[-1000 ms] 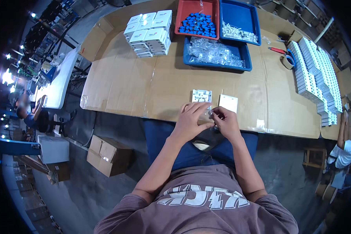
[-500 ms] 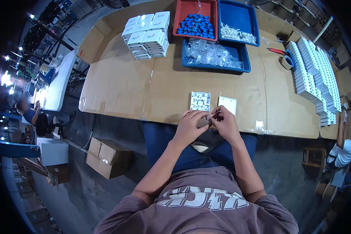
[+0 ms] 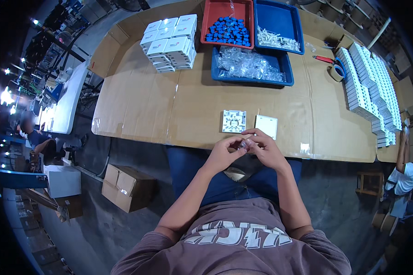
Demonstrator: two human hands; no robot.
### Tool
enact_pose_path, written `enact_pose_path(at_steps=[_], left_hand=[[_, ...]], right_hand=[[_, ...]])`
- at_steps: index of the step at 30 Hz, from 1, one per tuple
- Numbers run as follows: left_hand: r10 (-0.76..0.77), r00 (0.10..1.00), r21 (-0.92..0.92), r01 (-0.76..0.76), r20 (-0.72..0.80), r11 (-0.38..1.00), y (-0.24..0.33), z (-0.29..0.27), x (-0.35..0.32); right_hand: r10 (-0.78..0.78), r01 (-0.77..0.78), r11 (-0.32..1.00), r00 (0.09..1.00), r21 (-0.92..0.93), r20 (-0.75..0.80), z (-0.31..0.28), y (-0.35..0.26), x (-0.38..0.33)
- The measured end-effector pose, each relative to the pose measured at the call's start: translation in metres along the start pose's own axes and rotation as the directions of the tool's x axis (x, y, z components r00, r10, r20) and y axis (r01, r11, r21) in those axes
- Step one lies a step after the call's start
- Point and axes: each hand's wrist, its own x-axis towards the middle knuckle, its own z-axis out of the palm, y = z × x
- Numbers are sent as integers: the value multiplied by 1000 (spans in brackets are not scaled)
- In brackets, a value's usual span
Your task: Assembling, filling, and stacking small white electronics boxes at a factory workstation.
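Clear piece (image 3: pixel 244 145), near the case (image 3: pixel 234 122), pinched by left hand (image 3: pixel 221 154) and right hand (image 3: pixel 268 150); step seems fine handling, next calling for steady control.

Bright light falls on the worktop (image 3: pixel 133 103), glinting off tape (image 3: pixel 305 147) at its near edge and clear plastic (image 3: pixel 248 63) toward its far edge; beyond its left edge, lamps (image 3: pixel 7 97) flare white in dimness; fisheye distortion bows its outline, and the picture's corners go black
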Motion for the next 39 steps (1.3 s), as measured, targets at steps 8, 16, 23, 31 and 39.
enact_pose_path(at_steps=[8, 16, 23, 31, 39], left_hand=[[-121, 953, -429, 236, 278, 872, -27, -5, 3], [-186, 857, -575, 468, 480, 671, -36, -15, 11], [-218, 800, -619, 577, 559, 532, -45, -22, 21], [-232, 750, -640, 653, 619, 405, -57, -25, 33], [-249, 686, -546, 707, 684, 450, -58, -24, 49]], right_hand=[[6, -12, 999, 985, 35, 175, -3, 6, 3], [52, -53, 999, 931, -7, 362, -26, 6, 10], [-185, 47, 915, 931, -401, -314, -143, 5, 122], [-409, -175, 606, 768, -776, -493, -267, 6, 273], [-287, -340, 253, 867, -906, -406, -293, 14, 342]])
